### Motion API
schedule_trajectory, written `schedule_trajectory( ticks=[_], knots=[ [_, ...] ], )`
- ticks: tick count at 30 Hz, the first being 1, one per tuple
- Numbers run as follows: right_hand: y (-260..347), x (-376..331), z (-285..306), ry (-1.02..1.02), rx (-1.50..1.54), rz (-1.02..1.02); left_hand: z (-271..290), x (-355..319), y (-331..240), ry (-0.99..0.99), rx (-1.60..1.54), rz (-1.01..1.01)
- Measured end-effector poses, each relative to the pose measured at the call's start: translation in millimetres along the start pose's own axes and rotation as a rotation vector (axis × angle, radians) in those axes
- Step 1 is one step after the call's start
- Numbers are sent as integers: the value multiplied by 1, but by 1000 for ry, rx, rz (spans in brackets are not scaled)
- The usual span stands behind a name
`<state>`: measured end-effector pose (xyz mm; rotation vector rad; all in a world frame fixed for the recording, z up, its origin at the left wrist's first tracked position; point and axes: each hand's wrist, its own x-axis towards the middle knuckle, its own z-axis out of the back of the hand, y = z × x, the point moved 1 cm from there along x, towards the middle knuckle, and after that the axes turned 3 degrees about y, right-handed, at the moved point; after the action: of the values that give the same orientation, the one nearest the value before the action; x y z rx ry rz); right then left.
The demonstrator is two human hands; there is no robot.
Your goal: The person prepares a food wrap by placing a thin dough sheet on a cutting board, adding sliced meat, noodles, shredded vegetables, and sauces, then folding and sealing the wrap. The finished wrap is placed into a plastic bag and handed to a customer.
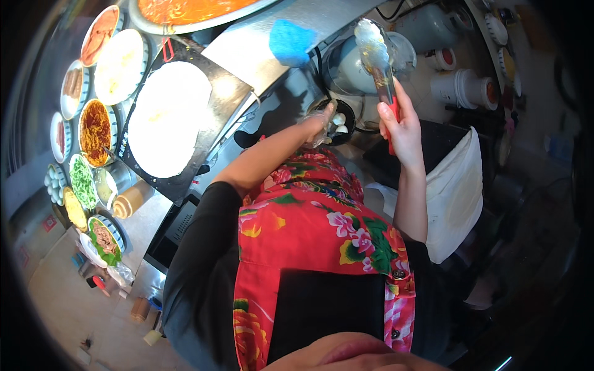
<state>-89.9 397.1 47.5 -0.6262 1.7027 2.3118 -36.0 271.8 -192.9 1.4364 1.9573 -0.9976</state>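
Note:
My right hand (pixel 400 123) is closed around the red handle of a pair of metal tongs (pixel 373 52), held upright with the scalloped heads pointing away from me. Food residue clings to the heads. My left hand (pixel 317 127), in a clear plastic glove, reaches to the near side of a black bin (pixel 342 135). White eggshells (pixel 340 122) lie inside the bin. Glare and the crumpled glove hide most of the left fingers, so whether they grip anything does not show.
On the left is a griddle with a large white round sheet (pixel 170 117). Bowls of fillings (pixel 98 133) and a sauce bottle (pixel 133 199) stand beyond it. A wide pan of red-orange food (pixel 185 11) is at the back, near a blue cloth (pixel 291 42). White tubs (pixel 455 86) stand right.

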Motion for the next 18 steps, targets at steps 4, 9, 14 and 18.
schedule_trajectory(
  ticks=[4, 9, 14, 18],
  knots=[
    [-23, 2, 9, -25, 48, -56, 32, -8, -28, -90, -114, -194],
    [-40, 92, -53, 156, 212, -163, 168, -112, -139, -475, 0, -862],
    [42, 207, -95, 226, -594, 442, 179, -191, -198, -563, -221, -994],
    [134, 275, -134, 203, -1384, 629, 179, -251, -229, -1509, 789, -1098]
  ],
)
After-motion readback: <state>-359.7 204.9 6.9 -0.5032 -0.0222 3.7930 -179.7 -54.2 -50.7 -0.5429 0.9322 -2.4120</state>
